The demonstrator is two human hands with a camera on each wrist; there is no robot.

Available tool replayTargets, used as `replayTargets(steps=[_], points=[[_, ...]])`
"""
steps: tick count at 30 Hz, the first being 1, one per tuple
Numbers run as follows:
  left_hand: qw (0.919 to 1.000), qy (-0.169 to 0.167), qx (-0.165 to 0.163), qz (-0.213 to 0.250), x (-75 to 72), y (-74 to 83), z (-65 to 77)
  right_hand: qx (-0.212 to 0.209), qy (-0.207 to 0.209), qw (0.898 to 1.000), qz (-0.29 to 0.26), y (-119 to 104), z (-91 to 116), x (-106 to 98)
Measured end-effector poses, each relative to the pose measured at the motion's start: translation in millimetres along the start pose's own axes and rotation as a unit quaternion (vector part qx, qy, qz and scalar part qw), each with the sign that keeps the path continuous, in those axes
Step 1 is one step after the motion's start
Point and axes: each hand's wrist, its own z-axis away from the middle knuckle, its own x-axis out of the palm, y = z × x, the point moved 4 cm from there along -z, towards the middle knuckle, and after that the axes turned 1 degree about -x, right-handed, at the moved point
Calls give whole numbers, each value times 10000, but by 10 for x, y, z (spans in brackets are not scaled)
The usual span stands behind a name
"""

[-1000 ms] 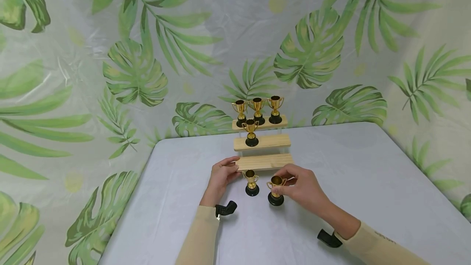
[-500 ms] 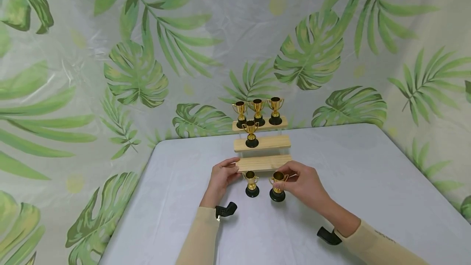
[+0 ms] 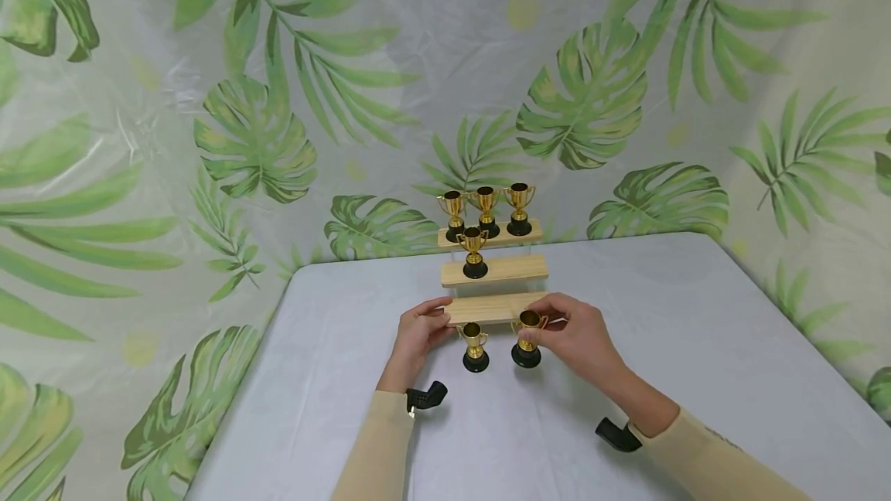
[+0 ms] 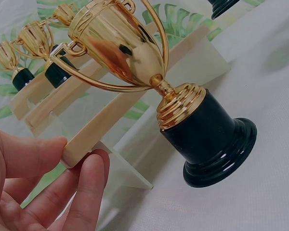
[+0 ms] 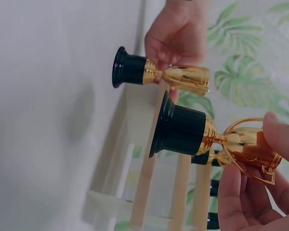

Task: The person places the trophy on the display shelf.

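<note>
My left hand [image 3: 421, 329] pinches the left end of the lowest board of a three-tier wooden display stand [image 3: 493, 308]; the left wrist view shows thumb and fingers around the board end [image 4: 94, 132]. My right hand [image 3: 574, 335] holds a small gold trophy cup with a black base [image 3: 527, 356] by its cup, raised off the table in front of the lowest board's right part. In the right wrist view this trophy [image 5: 183, 130] is gripped between thumb and fingers. Another such trophy [image 3: 476, 360] stands upright on the table between the hands, close to the left hand.
Three trophies stand on the top board, one of them the right trophy [image 3: 519, 224]. A single trophy [image 3: 476, 265] stands at the left of the middle board. A white cloth covers the table [image 3: 334, 346]. Behind it hangs a leaf-patterned sheet [image 3: 431, 83].
My right hand has moved the trophy up and slightly right, toward the lowest board. The left hand stays on the board's end.
</note>
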Motion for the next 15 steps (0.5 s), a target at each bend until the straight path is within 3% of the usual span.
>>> replayTargets(steps=[15], points=[[10000,-32,-49,-15,-5,-7,-20,164,146,9997,146,52,-146,-28]])
